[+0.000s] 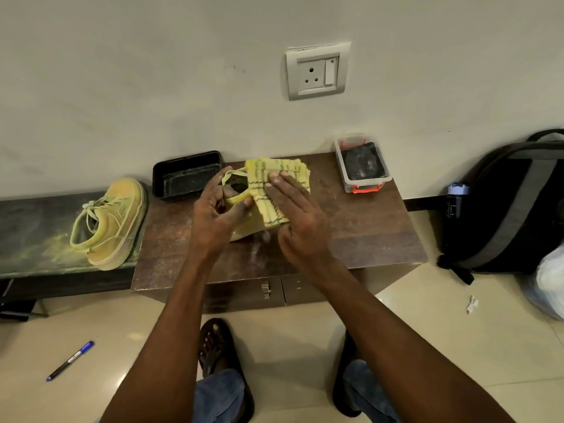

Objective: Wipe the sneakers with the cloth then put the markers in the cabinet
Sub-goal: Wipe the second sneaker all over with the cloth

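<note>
On the cabinet top we see the left hand curled round the collar of a yellow sneaker, while the right hand presses the yellow cloth onto it with flat, straight fingers. The second sneaker sits apart on the low bench at left (near its right edge), one marker lies on the floor. A black tray and clear box flank the hands against the wall; bare cabinet top toward the front edge, we think.

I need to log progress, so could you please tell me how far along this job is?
Nothing looks finished. Left hand grips a sneaker; right hand presses the yellow cloth onto it. The other sneaker looks dusty. A marker lies on the floor, cabinet shut.
</note>
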`<state>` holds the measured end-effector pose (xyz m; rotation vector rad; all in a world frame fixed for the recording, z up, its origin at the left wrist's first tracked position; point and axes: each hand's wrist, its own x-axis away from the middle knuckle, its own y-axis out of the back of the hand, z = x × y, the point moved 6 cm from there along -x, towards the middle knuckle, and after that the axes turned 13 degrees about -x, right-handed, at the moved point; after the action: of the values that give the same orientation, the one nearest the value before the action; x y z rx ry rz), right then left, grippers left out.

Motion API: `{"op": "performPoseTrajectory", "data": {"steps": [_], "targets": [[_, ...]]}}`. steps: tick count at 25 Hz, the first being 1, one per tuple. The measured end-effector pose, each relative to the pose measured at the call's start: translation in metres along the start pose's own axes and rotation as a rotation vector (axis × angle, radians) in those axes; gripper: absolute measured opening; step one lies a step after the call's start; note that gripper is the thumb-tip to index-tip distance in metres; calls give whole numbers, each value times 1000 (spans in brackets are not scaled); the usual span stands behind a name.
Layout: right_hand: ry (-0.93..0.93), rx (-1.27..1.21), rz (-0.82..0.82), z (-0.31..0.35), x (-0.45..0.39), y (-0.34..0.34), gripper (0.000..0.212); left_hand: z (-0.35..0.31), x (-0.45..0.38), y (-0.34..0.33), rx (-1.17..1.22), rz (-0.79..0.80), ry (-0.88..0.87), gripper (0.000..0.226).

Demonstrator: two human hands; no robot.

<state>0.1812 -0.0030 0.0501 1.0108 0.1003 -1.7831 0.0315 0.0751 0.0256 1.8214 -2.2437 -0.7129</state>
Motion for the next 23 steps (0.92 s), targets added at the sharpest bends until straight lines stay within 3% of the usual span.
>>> {"op": "performPoseTrajectory", "data": {"steps": [2,5,6,10,11,14,15,17,20,23], "targets": [[-88,12,29,-16,7,-1,56,2,1,2,9,9,7,19],[-674,-306,-197,-51,17,6,60,7,4,10,3,17,8,22],[-709,-359,-232,-45,15,3,61,7,5,13,17,14,2,21],[-305,-324,-87,-14,3,-8,64,5,8,28,46,-23,46,21],[-372,-311,-74,-25,5,-7,59,6,9,28,49,-11,41,21],[-842,-313,-139,-63,21,-4,29,7,12,24,115,38,20,17],[-836,-311,-173,-61,20,-1,28,8,11,23,125,42,14,16],[-643,-354,-215,-39,4,5,44,6,8,19,140,45,1,18],[-413,-293,-144,-29,0,16,57,-3,5,2,75,92,-43,26],[-723,-168,-57,-58,15,23,30,-2,5,-16,-9,136,-38,27]]}}
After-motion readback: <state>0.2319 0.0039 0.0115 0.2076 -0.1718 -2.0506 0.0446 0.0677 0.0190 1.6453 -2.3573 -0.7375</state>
